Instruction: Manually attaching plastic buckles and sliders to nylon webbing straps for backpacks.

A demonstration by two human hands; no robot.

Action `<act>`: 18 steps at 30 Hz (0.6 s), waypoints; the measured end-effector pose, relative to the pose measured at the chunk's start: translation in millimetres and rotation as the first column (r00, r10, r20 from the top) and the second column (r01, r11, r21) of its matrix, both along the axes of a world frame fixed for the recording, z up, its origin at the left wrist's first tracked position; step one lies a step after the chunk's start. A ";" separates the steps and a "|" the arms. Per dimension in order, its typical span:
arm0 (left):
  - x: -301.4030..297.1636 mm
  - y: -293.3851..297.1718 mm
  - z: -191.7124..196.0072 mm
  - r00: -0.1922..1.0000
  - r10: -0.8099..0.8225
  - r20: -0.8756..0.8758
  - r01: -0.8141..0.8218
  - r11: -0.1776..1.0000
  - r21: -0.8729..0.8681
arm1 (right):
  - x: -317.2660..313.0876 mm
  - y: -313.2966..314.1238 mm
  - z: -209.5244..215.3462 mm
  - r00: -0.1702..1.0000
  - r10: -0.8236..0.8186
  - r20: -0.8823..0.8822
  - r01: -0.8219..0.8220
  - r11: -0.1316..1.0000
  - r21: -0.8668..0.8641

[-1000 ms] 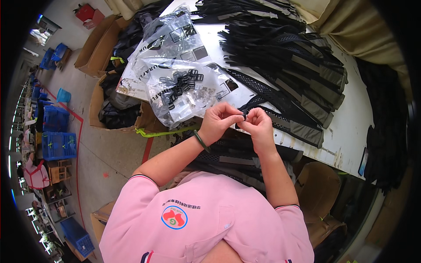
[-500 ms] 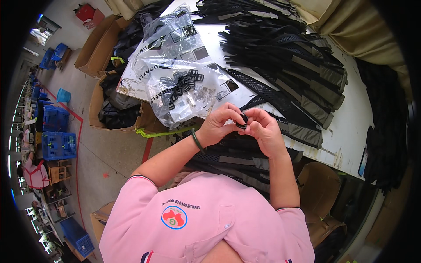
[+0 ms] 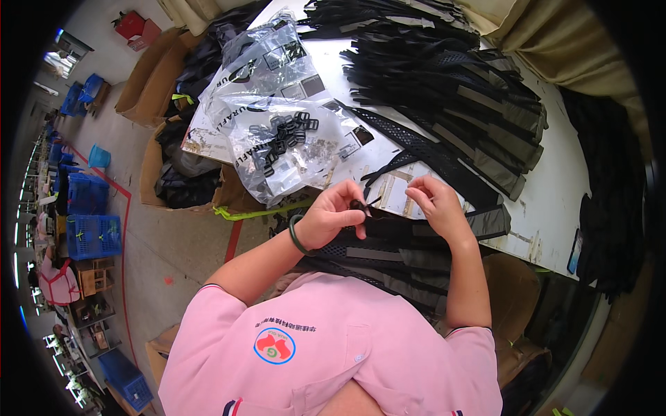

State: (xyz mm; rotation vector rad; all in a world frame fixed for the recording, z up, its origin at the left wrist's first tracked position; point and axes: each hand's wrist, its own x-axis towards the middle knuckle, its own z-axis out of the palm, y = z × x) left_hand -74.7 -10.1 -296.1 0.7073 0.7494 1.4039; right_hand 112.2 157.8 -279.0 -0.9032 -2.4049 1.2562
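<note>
My left hand [image 3: 331, 213] is closed in a pinch on a small black buckle [image 3: 358, 206]. A thin black strap end pokes out of the buckle toward the right. My right hand [image 3: 438, 205] is apart from it, its fingers curled loosely with a gap between thumb and forefinger and nothing visible in them. Below and between the hands lie black mesh straps with grey end panels [image 3: 488, 222], partly over the table's near edge. A clear plastic bag [image 3: 260, 114] on the table, left of the hands, has several black buckles [image 3: 281, 139] on it.
A large pile of black straps with grey ends [image 3: 451, 104] covers much of the white table [image 3: 548, 229]. Cardboard boxes [image 3: 156, 76] of dark fabric stand left of it. Black material [image 3: 603, 187] hangs at the right. Blue crates [image 3: 94, 236] line the floor farther left.
My hands were together at the buckle. Now the right hand has drawn away to the right, and the left has moved slightly left and down, still holding the buckle.
</note>
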 end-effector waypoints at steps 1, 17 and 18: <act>-3.3 -13.3 -1.6 0.989 0.088 0.115 -0.078 0.993 -0.091 | 15.7 5.6 -11.4 0.972 0.021 0.234 -0.025 1.000 0.015; -42.2 -66.6 -0.3 0.414 -0.020 -0.910 -0.359 0.915 -0.184 | 5.3 43.1 -69.6 0.899 -0.297 0.322 -0.086 0.600 0.795; -36.8 -55.0 -12.7 0.580 0.008 -0.815 -0.255 0.951 -0.173 | 4.5 43.2 -68.4 0.898 -0.285 0.336 -0.101 0.609 0.787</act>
